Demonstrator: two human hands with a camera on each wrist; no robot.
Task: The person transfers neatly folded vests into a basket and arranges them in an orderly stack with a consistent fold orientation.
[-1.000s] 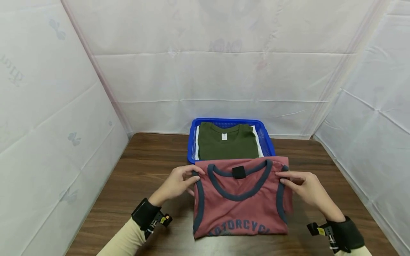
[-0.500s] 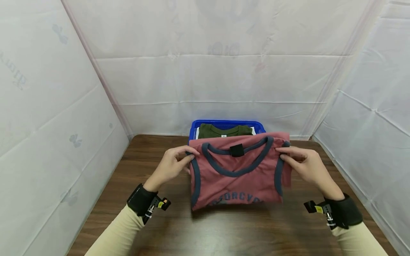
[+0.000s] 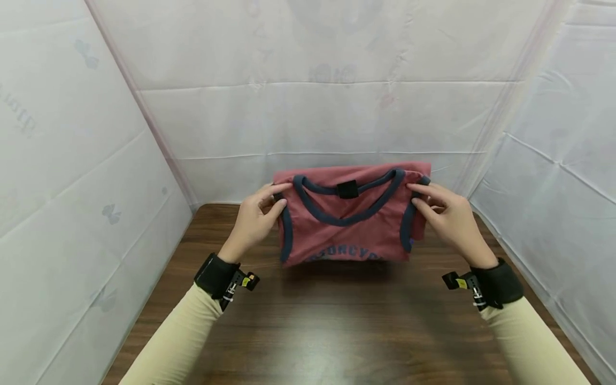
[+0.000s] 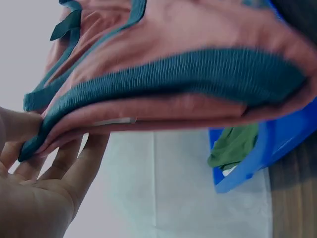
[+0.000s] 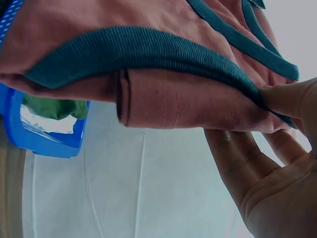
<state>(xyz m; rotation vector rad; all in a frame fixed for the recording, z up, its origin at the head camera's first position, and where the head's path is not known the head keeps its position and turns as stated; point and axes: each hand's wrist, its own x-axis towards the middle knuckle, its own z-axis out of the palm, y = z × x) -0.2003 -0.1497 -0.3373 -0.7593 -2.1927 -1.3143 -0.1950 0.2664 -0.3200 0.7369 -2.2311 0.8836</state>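
A folded reddish-pink shirt point(image 3: 356, 232) with dark blue trim at neck and armholes hangs between both hands. My left hand point(image 3: 255, 216) pinches its left shoulder, thumb on top and fingers beneath. At the opposite shoulder my right hand point(image 3: 447, 219) pinches the cloth the same way. Beneath the shirt, a blue basket point(image 4: 267, 144) shows in the left wrist view with a green garment point(image 4: 235, 146) inside. In the right wrist view, white cloth point(image 5: 49, 121) lies under the green one. From the head view the shirt hides nearly all of the basket.
The dark wooden table point(image 3: 308, 326) reaches back to a white sheet wall point(image 3: 317, 117). More white sheeting closes off the left side point(image 3: 96, 214) and the right side point(image 3: 568, 176).
Both hands have raised the folded shirt and carried it away from the body, over the basket. The basket and green garment, visible earlier in the head view, are now covered.
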